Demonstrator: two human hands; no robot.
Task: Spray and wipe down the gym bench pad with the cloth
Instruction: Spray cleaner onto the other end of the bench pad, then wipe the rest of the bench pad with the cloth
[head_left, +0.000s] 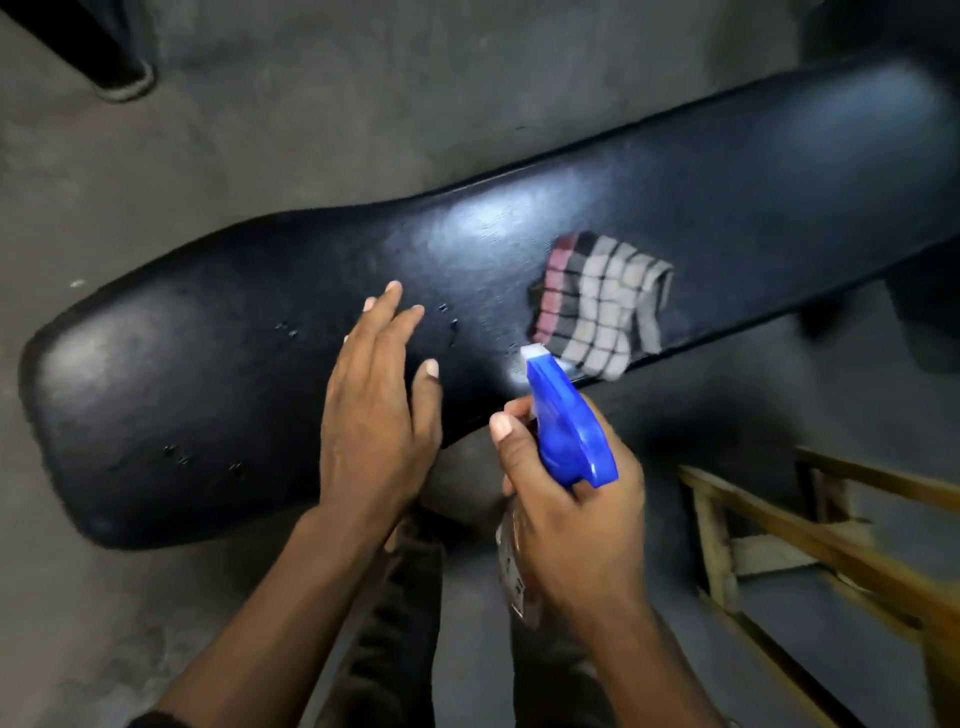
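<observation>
A long black bench pad (208, 374) runs from lower left to upper right. A folded checked cloth (602, 301), white, grey and red, lies on the pad near its front edge. My right hand (571, 519) grips a clear spray bottle (566, 431) with a blue trigger head, its white nozzle pointing at the pad just left of the cloth. My left hand (379, 405) hovers flat over the pad's front edge, fingers straight and holding nothing. A few small wet drops dot the pad near my left hand.
Grey concrete floor (260, 130) surrounds the bench. A wooden frame (810, 540) stands at the lower right, close to my right hand. A dark object with a pale rim (124, 83) sits at the top left. My legs are below the pad.
</observation>
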